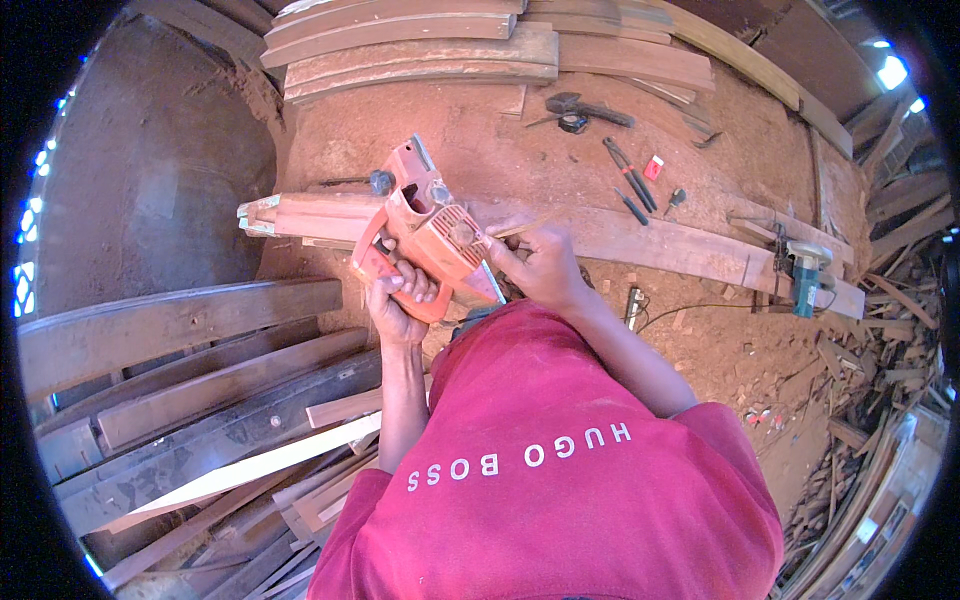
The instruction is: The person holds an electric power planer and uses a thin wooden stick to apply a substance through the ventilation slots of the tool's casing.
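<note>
An orange electric hand planer (432, 240) is held up in front of me, tilted, with its vented side showing. My left hand (402, 298) is closed round its rear handle. My right hand (543, 265) is closed beside the planer's vents, pinching a thin wooden stick (522, 226). The fingertips are close to the housing; whether they touch it I cannot tell. A dark knob (381, 182) sticks out from the planer's upper left. Under and behind the planer runs a long reddish board (325, 215).
Pliers with red-and-black handles (630, 172), a small red-and-white packet (654, 167) and a dark-handled tool (592, 109) lie on the sawdust-covered surface. A teal power tool (806, 280) stands at the right. Stacked boards (420, 50) line the back; more planks (190, 330) lie left.
</note>
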Tool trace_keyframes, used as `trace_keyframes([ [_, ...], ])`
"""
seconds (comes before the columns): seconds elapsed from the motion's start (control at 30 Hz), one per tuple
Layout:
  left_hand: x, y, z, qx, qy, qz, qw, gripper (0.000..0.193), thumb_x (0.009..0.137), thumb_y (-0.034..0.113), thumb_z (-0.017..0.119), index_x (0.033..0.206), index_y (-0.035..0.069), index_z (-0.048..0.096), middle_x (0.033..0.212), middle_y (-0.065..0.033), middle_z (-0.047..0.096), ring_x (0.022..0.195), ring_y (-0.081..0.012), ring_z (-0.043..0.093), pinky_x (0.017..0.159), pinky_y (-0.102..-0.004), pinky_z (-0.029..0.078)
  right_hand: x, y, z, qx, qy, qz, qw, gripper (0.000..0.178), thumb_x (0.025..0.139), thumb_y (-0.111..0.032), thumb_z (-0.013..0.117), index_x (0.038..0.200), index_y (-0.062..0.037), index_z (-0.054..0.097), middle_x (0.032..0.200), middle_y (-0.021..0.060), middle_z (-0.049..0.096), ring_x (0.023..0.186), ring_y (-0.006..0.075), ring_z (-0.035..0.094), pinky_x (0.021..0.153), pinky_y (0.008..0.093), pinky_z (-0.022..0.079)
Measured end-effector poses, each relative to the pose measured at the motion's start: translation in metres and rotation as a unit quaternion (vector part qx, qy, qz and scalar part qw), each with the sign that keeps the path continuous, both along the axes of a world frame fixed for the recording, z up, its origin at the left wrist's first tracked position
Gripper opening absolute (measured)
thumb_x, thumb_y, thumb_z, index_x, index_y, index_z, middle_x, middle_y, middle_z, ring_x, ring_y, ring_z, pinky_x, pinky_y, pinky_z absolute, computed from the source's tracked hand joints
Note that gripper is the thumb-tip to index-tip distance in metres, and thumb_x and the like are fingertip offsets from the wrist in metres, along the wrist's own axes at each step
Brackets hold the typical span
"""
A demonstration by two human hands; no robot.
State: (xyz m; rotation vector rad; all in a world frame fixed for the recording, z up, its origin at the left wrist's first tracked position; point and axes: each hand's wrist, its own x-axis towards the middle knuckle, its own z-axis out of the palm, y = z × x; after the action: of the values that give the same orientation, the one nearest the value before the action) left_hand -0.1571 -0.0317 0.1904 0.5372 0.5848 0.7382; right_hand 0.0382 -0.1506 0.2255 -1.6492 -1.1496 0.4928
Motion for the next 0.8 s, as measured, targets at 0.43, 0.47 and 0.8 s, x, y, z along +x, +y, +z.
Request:
trace_keyframes([
  [0.43,-0.002,-0.001,-0.002,-0.006,-0.005,-0.009,1.000,0.017,0.075,0.020,0.052,0.065,0.012,0.040,0.055,0.0014,0.037,0.049,-0.0123,0.040,0.051,-0.0279,0.039,0.007,0.001,0.010,0.019,0.073,0.006,0.997,0.018,0.086,-0.009,0.071,0.099,0.0031,0.070,0.087,0.0105,0.071,0.077,0.0134,0.066,0.067,0.0286,0.053],
  [0.47,-0.003,-0.001,-0.004,-0.005,-0.007,-0.011,1.000,0.018,0.075,0.021,0.052,0.064,0.013,0.040,0.055,0.0014,0.037,0.049,-0.0123,0.040,0.051,-0.0276,0.039,0.005,0.002,0.001,0.025,0.059,0.003,0.998,0.018,0.086,-0.009,0.071,0.099,0.0029,0.070,0.086,0.0103,0.070,0.075,0.0129,0.065,0.066,0.0282,0.052],
  [0.8,-0.002,0.001,-0.003,-0.012,-0.009,-0.011,1.000,0.019,0.075,0.021,0.053,0.064,0.013,0.040,0.055,0.0010,0.037,0.050,-0.0125,0.040,0.051,-0.0266,0.039,-0.008,0.007,-0.003,0.093,0.039,0.010,0.995,0.016,0.085,-0.009,0.071,0.098,0.0003,0.071,0.072,0.0111,0.064,0.057,0.0109,0.054,0.052,0.0288,0.042],
])
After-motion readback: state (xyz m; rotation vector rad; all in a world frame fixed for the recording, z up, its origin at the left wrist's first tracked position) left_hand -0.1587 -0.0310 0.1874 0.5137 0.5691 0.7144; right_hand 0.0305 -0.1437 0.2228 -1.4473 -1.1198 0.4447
